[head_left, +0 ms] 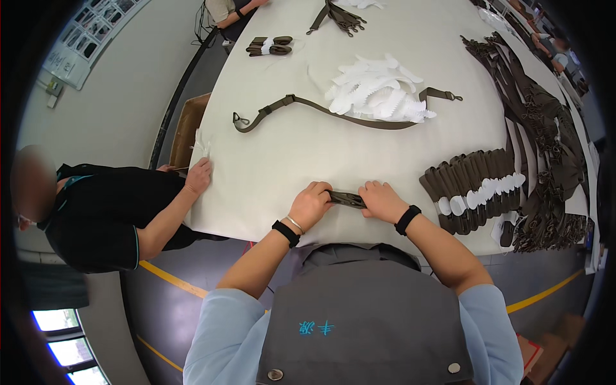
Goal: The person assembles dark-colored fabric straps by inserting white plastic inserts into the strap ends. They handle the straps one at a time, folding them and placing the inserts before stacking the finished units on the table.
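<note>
Your left hand [312, 204] and your right hand [384, 201] are both closed, each gripping one end of the folded dark strap [347, 199], near the counter [256, 173] edge closest to you.

A board [86, 40] hangs on the wall [125, 90] (small box [55, 87] beneath).

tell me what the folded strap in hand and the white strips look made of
Folded strap: probably woven webbing, dark brown, low sheen, lying in flat layers. White strips: perhaps paper or thin plastic, matte, with crisp notched edges.
</note>
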The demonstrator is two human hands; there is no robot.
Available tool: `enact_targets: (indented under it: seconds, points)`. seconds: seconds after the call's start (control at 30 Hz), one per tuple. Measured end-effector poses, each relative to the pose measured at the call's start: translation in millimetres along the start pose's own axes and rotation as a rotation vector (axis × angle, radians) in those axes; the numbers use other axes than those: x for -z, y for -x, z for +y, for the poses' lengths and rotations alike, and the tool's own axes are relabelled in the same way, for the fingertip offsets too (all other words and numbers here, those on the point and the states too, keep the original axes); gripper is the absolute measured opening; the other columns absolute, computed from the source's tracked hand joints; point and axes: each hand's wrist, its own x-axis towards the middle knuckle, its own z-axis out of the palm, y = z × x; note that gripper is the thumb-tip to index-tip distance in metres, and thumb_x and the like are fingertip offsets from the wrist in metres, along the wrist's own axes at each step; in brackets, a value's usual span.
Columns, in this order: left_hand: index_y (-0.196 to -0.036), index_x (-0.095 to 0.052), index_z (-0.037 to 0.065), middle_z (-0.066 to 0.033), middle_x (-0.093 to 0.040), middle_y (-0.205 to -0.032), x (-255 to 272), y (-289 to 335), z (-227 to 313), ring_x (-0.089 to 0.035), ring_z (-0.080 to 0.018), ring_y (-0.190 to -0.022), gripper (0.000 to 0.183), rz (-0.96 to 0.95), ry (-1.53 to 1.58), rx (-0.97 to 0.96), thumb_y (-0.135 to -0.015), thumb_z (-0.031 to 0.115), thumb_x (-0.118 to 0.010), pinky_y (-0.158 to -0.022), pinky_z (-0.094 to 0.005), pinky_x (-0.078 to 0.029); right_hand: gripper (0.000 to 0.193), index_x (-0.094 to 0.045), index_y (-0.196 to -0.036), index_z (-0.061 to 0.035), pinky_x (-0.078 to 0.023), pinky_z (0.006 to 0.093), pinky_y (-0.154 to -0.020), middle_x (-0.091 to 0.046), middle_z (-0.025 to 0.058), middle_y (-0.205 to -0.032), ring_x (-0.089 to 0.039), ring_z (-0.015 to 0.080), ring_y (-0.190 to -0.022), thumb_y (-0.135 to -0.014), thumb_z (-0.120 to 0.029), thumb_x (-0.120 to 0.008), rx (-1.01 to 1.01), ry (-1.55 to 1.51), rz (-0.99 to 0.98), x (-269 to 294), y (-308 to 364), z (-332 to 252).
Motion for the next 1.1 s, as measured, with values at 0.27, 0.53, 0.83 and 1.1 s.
enact_targets:
  seconds: [0.27, 0.53, 0.83, 1.1]
  points:
    - [-0.088, -0.061, 0.004, -0.0089, -0.064, -0.109, -3.2, 2.6, -2.2, -0.063, -0.0273, -0.096, 0.022, 0.055, 0.05, 0.061, -0.073, 0.009, -0.077, -0.08, -0.0375, -0.054, 0.038, -0.058, -0.098, -0.0025, -0.052, 0.0389, -0.076, -0.06, 0.0128, -0.095, -0.06, 0.0279, -0.093, -0.075, -0.028, -0.075, 0.022, 0.059, -0.018, -3.1, -2.1, 4.2]
    - [-0.082, -0.054, 0.005, -0.0092, -0.065, -0.113, -0.6, -0.7, 6.0, -0.063, -0.0274, -0.097, 0.027, 0.063, -0.075, -0.025, -0.072, 0.01, -0.078, -0.08, -0.0362, -0.054, 0.041, -0.057, -0.097, -0.0017, -0.051, 0.0384, -0.078, -0.06, 0.0134, -0.096, -0.06, 0.0277, -0.094, -0.073, -0.029, -0.076, 0.075, 0.036, 0.017, -8.7, -2.6, 13.3]
    - [-0.086, -0.059, 0.004, -0.0087, -0.064, -0.107, -1.7, -4.2, -0.9, -0.061, -0.0275, -0.093, 0.025, -0.014, 0.092, 0.123, -0.072, 0.01, -0.079, -0.081, -0.0389, -0.051, 0.041, -0.057, -0.097, -0.0009, -0.052, 0.0391, -0.077, -0.06, 0.0143, -0.096, -0.06, 0.0297, -0.092, -0.072, -0.028, -0.076, 0.109, 0.054, -0.004, -10.8, -9.4, 15.7]
    - [-0.1, -0.07, 0.009, -0.0052, -0.055, -0.087, -12.7, -15.6, -0.7, -0.053, -0.0254, -0.085, 0.025, -0.052, -0.07, 0.022, -0.076, 0.01, -0.075, -0.078, -0.036, -0.048, 0.029, -0.057, -0.097, -0.0026, -0.048, 0.0392, -0.076, -0.056, 0.0109, -0.094, -0.056, 0.0265, -0.093, -0.078, -0.02, -0.07, -0.005, 0.187, 0.099, -6.3, -3.0, -1.2]
